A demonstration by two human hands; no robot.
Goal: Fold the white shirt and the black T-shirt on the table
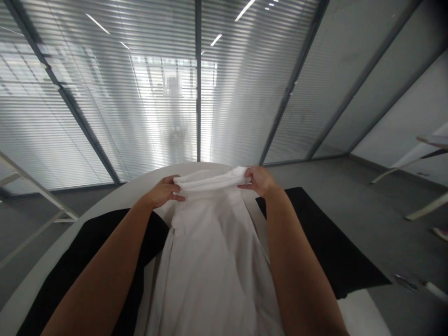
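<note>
On white table (115, 198), left hand (164, 191) at 11 o'clock and right hand (258, 180) at 1 o'clock both pinch white garment (210, 252) top edge, black cloth (325, 247) underneath.

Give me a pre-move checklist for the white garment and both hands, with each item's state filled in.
1. Left hand grips the far edge of the white garment: ok.
2. Right hand grips the same edge at the other end: ok.
3. Edge between the hands is stretched, not sagging: ok.
4. Garment lies along the white table, between the two black cloths: ok.
5. Garment body is smooth: not ok, long creases run down it.
6. Near hem is on the table: cannot tell, it runs out of view.
</note>
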